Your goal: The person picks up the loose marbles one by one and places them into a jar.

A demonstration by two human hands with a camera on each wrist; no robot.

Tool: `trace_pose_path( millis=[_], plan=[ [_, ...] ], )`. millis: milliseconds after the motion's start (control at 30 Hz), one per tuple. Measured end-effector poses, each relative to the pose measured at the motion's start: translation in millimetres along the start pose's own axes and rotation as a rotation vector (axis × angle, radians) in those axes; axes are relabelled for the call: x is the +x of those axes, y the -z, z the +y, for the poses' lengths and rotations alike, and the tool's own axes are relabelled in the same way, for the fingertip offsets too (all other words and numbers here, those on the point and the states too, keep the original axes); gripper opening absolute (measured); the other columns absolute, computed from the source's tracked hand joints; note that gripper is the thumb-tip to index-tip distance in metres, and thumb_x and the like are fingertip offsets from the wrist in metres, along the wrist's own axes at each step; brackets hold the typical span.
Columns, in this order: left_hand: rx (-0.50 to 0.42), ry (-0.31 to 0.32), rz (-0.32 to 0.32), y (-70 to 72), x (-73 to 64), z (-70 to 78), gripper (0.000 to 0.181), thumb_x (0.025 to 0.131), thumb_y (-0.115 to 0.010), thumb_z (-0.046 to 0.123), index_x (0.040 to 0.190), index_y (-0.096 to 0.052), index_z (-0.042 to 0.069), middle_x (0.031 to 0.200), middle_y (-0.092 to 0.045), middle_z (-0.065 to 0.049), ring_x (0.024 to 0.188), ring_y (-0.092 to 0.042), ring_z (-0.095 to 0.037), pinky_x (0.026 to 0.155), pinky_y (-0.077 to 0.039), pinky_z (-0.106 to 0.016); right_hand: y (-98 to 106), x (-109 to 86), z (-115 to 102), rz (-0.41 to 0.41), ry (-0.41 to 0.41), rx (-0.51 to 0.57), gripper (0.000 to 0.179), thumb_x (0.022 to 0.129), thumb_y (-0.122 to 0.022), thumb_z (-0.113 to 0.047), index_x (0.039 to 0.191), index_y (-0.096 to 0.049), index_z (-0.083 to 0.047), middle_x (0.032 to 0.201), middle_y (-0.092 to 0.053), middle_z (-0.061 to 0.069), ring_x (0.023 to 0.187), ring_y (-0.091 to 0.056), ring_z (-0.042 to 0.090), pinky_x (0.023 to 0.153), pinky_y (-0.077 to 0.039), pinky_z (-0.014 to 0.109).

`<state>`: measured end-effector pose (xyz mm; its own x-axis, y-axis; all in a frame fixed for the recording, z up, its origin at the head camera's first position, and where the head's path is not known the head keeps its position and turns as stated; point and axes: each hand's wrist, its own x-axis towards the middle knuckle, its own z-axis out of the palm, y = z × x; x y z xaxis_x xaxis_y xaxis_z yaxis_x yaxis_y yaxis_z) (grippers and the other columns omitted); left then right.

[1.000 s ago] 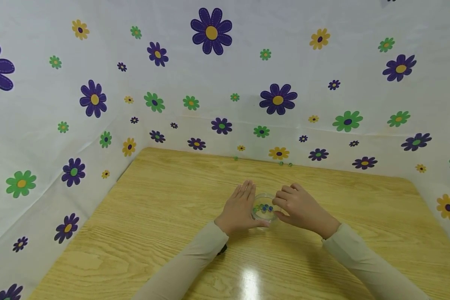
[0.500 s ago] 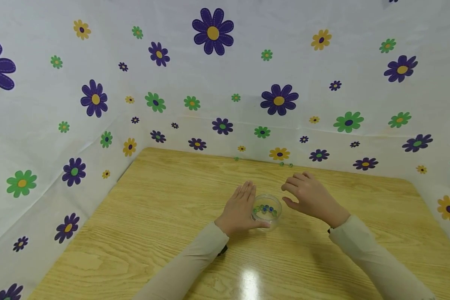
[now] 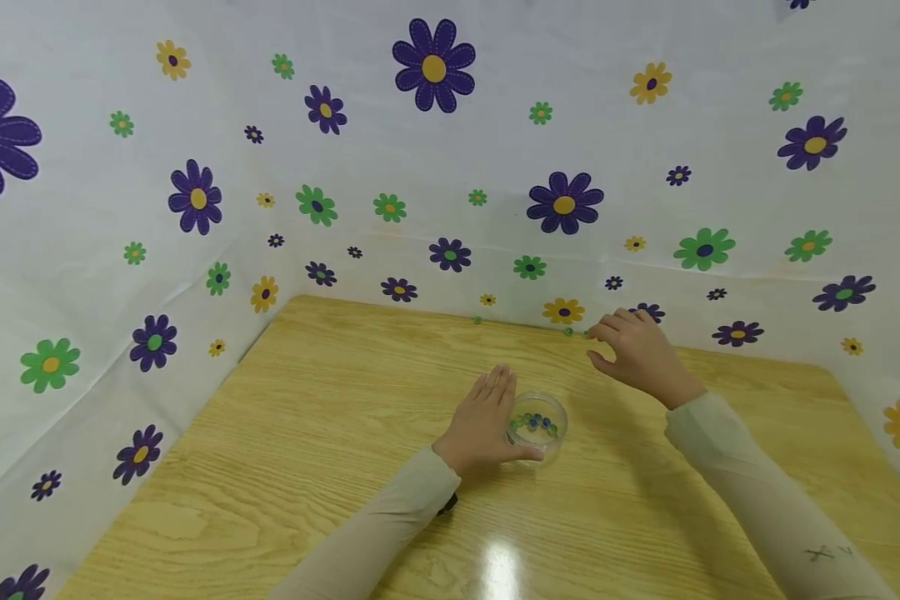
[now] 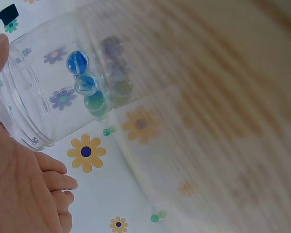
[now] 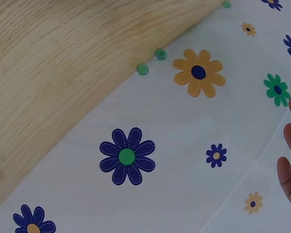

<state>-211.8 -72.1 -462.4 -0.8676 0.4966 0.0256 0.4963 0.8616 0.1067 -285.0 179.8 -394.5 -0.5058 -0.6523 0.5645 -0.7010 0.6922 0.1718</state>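
Note:
A clear jar (image 3: pixel 565 427) stands on the table with several blue and green marbles (image 3: pixel 534 422) at its bottom. My left hand (image 3: pixel 480 427) rests against the jar's left side, fingers straight and thumb stretched across its near side. In the left wrist view, the palm (image 4: pixel 19 189) lies by the jar's mouth. Away from the jar, my right hand (image 3: pixel 640 354) reaches over the table's back part, fingers loosely bent, nothing visible between them. Green marbles lie along the back edge: one (image 3: pixel 477 320) farther left, two close together (image 5: pixel 160 54) near the right fingertips.
The wooden table (image 3: pixel 330 375) meets a white sheet (image 3: pixel 390 150) printed with flowers along its back and sides. A dark band (image 3: pixel 447 503) shows under the left wrist.
My right hand has left the jar's rim and moved back and right toward the marbles at the table's far edge. The left hand keeps its place at the jar.

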Motion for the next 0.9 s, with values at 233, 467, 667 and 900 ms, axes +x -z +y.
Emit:
trace_pose_path(
  millis=[233, 467, 667, 900],
  plan=[
    [0.015, -0.005, 0.003, -1.7, -0.4, 0.4, 0.114, 0.076, -0.05, 0.078, 0.15, -0.013, -0.001, 0.157, -0.013, -0.017, 0.147, -0.008, -0.026, 0.12, -0.014, -0.039, -16, 0.1, 14, -0.078, -0.058, -0.041, 0.021, 0.073, -0.078, -0.019, 0.087, -0.07, -0.006, 0.084, -0.069, 0.008, 0.078, -0.059, 0.026, 0.068, -0.045, 0.04],
    [0.01, -0.005, 0.007, -2.0, -0.8, -0.2, 0.115, 0.075, -0.05, 0.078, 0.15, -0.013, -0.001, 0.157, -0.013, -0.017, 0.147, -0.008, -0.026, 0.12, -0.013, -0.039, -34, -0.2, 26, -0.179, -0.092, -0.036, 0.022, 0.076, -0.075, -0.018, 0.093, -0.069, -0.005, 0.089, -0.068, 0.01, 0.084, -0.06, 0.028, 0.074, -0.046, 0.044],
    [0.015, -0.012, 0.009, -4.6, 0.3, -1.0, 0.115, 0.075, -0.049, 0.079, 0.15, -0.012, -0.001, 0.158, -0.012, -0.017, 0.147, -0.007, -0.026, 0.12, -0.013, -0.039, -46, -1.1, 34, -0.232, -0.097, -0.057, 0.023, 0.077, -0.074, -0.017, 0.095, -0.067, -0.005, 0.09, -0.067, 0.012, 0.083, -0.059, 0.029, 0.071, -0.046, 0.043],
    [0.039, -0.016, 0.026, -7.7, 1.2, -3.4, 0.116, 0.074, -0.048, 0.079, 0.149, -0.013, -0.002, 0.157, -0.013, -0.018, 0.147, -0.009, -0.027, 0.12, -0.014, -0.04, -61, -1.8, 42, -0.291, -0.107, -0.062, 0.026, 0.079, -0.074, -0.018, 0.098, -0.065, -0.003, 0.093, -0.066, 0.013, 0.085, -0.059, 0.03, 0.072, -0.047, 0.045]
  ],
)
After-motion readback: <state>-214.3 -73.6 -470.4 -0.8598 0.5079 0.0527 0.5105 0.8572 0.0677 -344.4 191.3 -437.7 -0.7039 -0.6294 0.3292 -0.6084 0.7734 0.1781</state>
